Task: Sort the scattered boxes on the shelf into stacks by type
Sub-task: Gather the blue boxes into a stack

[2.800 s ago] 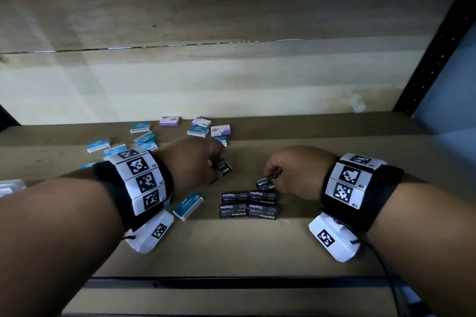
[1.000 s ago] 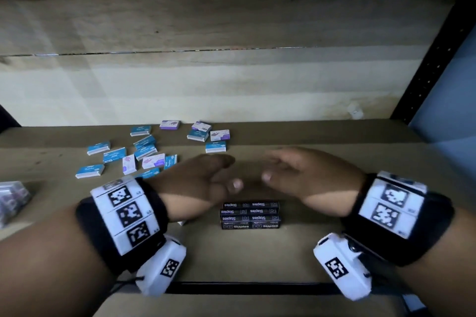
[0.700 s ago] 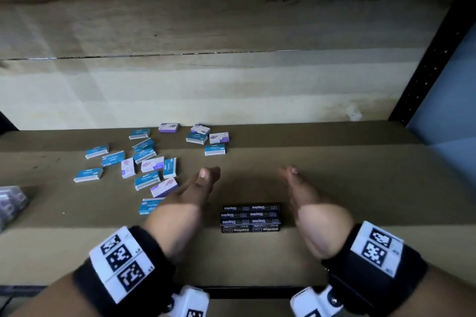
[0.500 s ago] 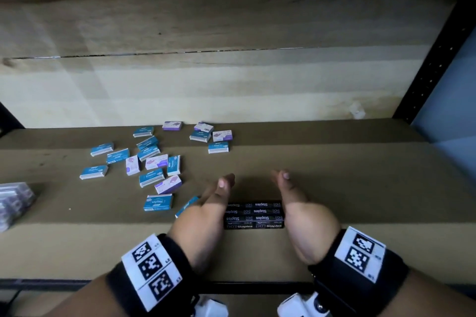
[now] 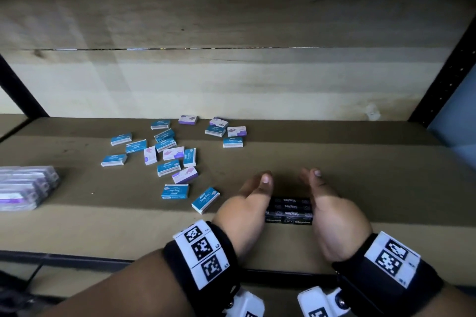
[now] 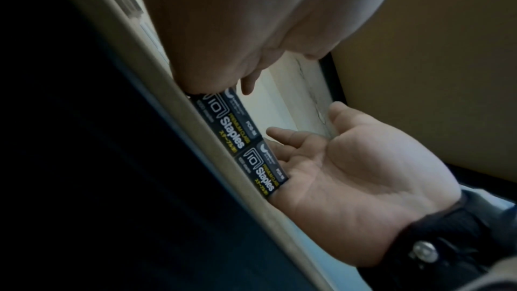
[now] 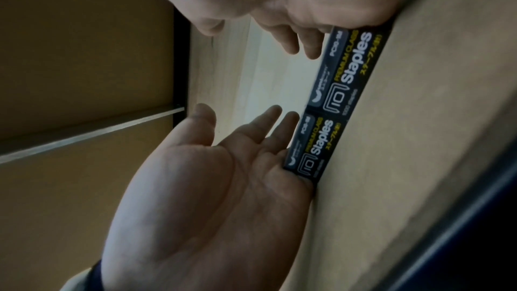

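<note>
Hands bracket black staple boxes [image 5: 288,211] (yellow print [image 7: 347,61] only wrist-visible).

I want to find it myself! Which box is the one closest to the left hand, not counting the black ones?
Look along the front of the shelf to the black stack between the two hands. Just left of the left hand lies a blue box. It sits slanted, nearest the front edge of all the blue boxes, with "Staples" on top.
</note>
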